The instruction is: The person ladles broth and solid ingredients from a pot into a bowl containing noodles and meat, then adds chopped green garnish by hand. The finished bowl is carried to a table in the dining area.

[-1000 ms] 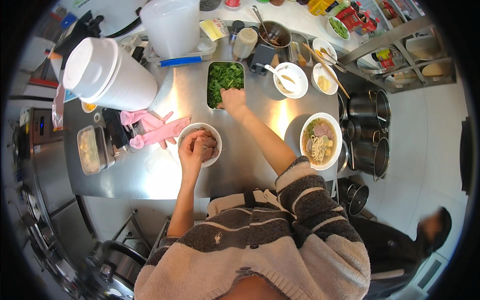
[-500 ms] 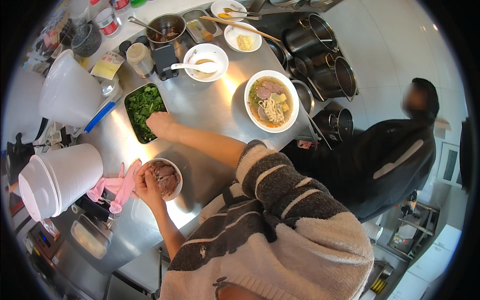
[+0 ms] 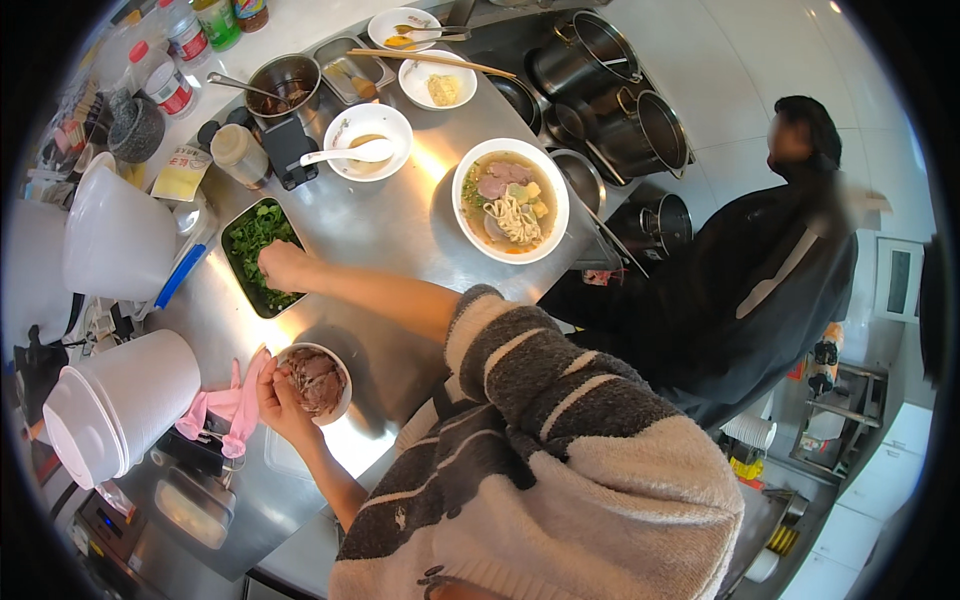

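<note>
Green herbs [image 3: 257, 229] touch right hand's grip [image 3: 284, 268] (curled, fingertips hidden).

Nothing could be read for certain; print was too sm. or blurred. Yel./wht pkt [image 3: 182, 174] near the L containers carried dk characters. Clear btl w/ red cap [image 3: 165, 78] bore a red-&-wht label [image 3: 176, 97]; 2nd clear btl [image 3: 184, 28] beside it had a similar one. Green btl [image 3: 217, 22] & brown btl [image 3: 251, 13] were labelled too, wording unclear. Dk appliance panel [image 3: 105, 532], lower L, had a blue lit readout [image 3: 107, 520], digits indistinct. Wht bowl w/ spoon [image 3: 378, 120] showed sm. marks inside, too tiny to ID.
</note>
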`<state>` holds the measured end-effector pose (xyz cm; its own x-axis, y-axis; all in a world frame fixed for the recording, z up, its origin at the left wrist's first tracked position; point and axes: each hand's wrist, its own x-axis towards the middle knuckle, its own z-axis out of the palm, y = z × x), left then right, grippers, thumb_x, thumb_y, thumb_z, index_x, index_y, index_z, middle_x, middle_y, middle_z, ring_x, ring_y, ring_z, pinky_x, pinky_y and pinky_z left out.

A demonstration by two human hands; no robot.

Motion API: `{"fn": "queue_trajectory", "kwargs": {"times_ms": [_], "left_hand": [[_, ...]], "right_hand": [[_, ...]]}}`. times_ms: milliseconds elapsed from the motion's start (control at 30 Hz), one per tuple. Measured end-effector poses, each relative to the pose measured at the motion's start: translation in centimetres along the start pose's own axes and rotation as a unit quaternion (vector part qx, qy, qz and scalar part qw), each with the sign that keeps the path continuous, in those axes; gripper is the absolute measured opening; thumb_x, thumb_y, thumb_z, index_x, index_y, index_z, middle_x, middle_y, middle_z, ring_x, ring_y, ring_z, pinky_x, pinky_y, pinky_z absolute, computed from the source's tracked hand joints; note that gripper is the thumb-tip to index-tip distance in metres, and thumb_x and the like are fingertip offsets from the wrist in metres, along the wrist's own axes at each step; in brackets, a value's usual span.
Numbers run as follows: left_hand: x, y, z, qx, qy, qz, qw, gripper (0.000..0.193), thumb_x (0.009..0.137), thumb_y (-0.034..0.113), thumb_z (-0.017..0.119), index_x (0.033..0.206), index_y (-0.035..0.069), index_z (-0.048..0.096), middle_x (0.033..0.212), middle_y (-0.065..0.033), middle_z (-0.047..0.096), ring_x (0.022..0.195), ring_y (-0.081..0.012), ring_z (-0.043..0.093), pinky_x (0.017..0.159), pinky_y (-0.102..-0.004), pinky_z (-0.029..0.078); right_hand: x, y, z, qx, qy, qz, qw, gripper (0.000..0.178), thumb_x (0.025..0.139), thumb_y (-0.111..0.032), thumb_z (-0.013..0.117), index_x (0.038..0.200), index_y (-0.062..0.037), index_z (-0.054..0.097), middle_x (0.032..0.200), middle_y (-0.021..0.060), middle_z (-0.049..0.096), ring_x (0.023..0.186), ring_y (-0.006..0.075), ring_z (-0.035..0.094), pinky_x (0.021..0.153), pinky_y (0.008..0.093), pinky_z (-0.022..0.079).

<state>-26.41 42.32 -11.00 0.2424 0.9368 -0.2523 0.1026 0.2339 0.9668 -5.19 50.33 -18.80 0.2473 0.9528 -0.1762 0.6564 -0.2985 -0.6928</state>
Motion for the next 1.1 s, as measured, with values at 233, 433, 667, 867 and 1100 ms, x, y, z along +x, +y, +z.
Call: {"fn": "queue_trajectory", "kwargs": {"times_ms": [233, 433, 667, 867, 1100], "left_hand": [[-0.1, 0.4, 0.3, 0.004, -0.025, 0.022, 0.999, 0.021, 0.094, 0.008, 0.051, 0.11, -0.001, 0.06, 0.088, -0.0021, 0.061, 0.056, 0.0002, 0.037, 0.049, -0.0146, 0.028], [0.1, 0.5, 0.4, 0.015, -0.013, 0.02, 1.0, 0.023, 0.093, 0.008, 0.051, 0.112, -0.001, 0.06, 0.086, -0.0011, 0.059, 0.054, 0.0007, 0.035, 0.047, -0.0145, 0.026], [0.4, -0.1, 1.5, 0.019, -0.047, 0.023, 0.998, 0.02, 0.094, 0.009, 0.051, 0.109, -0.001, 0.06, 0.083, 0.0006, 0.057, 0.057, -0.0006, 0.037, 0.05, -0.0153, 0.027], [-0.1, 0.4, 3.8, 0.033, -0.082, 0.025, 0.996, 0.021, 0.094, 0.01, 0.051, 0.11, 0.0, 0.061, 0.083, 0.0015, 0.057, 0.057, 0.0007, 0.035, 0.05, -0.0142, 0.026], [-0.9, 1.5, 5.4, 0.029, -0.098, 0.012, 0.995, 0.022, 0.094, 0.011, 0.051, 0.11, 0.001, 0.061, 0.083, 0.0017, 0.056, 0.058, 0.0009, 0.035, 0.051, -0.0138, 0.026]], "right_hand": [[-0.5, -0.1, -0.6, 0.172, -0.095, 0.062, 0.979, 0.006, 0.07, -0.002, 0.06, 0.072, 0.0015, 0.065, 0.058, 0.0128, 0.064, 0.052, 0.0205, 0.066, 0.056, 0.0308, 0.054], [-3.7, -1.6, -5.8, 0.37, -0.082, 0.052, 0.924, 0.011, 0.075, -0.006, 0.066, 0.077, 0.0039, 0.066, 0.066, 0.0114, 0.066, 0.054, 0.0162, 0.067, 0.049, 0.0276, 0.053], [-18.3, 5.1, -22.0, 0.419, 0.054, 0.048, 0.905, 0.013, 0.081, -0.011, 0.065, 0.084, 0.0017, 0.065, 0.074, 0.0066, 0.065, 0.06, 0.0127, 0.066, 0.052, 0.0235, 0.051], [-27.5, 12.9, -31.1, 0.137, 0.178, 0.272, 0.936, 0.016, 0.081, -0.007, 0.065, 0.09, 0.0059, 0.066, 0.074, 0.0099, 0.067, 0.062, 0.0126, 0.067, 0.054, 0.0223, 0.052], [-29.5, 15.3, -29.8, 0.083, 0.184, 0.215, 0.956, 0.015, 0.083, -0.006, 0.063, 0.09, 0.0066, 0.065, 0.073, 0.0108, 0.067, 0.061, 0.0135, 0.066, 0.057, 0.0236, 0.054]]}}
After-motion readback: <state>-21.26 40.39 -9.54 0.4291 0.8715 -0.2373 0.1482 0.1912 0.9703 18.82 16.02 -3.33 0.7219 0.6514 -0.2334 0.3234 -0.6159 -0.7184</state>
